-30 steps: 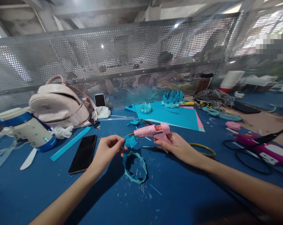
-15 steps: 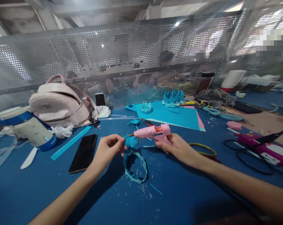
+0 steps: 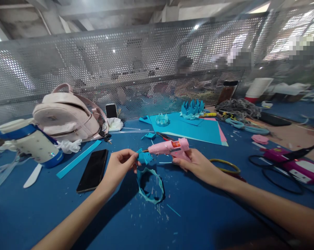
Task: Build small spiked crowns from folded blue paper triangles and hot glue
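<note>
Gripping a pink plastic glue gun (image 3: 163,148), right fingers (image 3: 181,162) held its tip (image 3: 146,150) at folded blue paper (image 3: 146,158) left fingers (image 3: 132,160) pinched; a magenta box (image 3: 295,166) bore blurred markings.

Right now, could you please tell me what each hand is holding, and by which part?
The right hand grips the glue gun by its handle; the left hand pinches the folded blue paper by its left edge.

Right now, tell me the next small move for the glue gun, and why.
Probably squeeze a little glue onto the folded paper: the right hand holds the glue gun with its tip at that paper, which the left hand pinches.
</note>
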Demonstrator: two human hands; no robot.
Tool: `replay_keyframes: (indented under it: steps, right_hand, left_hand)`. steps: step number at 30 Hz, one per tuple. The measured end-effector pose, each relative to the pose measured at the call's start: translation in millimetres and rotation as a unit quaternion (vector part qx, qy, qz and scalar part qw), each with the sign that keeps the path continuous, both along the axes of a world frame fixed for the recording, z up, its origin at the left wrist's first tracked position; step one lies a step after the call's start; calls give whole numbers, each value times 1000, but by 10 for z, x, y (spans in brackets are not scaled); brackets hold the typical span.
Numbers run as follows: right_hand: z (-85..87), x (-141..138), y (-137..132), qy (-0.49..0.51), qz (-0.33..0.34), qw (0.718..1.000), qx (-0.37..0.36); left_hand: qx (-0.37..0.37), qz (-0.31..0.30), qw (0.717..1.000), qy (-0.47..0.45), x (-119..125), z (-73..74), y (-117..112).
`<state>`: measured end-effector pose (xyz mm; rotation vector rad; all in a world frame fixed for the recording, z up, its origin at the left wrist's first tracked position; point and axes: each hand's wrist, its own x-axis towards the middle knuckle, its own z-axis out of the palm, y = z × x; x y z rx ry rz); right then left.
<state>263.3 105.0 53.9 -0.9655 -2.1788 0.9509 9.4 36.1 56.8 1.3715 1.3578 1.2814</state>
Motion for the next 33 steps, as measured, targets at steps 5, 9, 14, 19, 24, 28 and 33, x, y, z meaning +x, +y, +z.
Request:
replay_keyframes:
  steps: [5,9,14,19,24,28,33]
  right_hand:
    - [-6,-1,0,0,1,1000,2]
    - [-7,-2,-7,-6,-1,1000,-2]
    - [-14,-9,-14,-4,1,1000,1]
    - [-17,-10,-15,-13,-6,1000,-4]
    - [-16,-6,-19,-9,-1,1000,-4]
    - [-18,0,-28,-3,-1,1000,-6]
    - [-12,-8,-43,-3,-3,1000,-14]
  left_hand:
    - [5,4,1000,-3,1,4,3]
    - [7,9,1000,-2,-6,3,4]
    - [11,16,1000,-4,-14,5,5]
    - [16,21,1000,-8,-14,8,9]
    - [20,26,999,-11,-11,10,11]
    - [21,30,999,-11,-15,14,12]
    - [22,35,999,-10,-18,14,14]
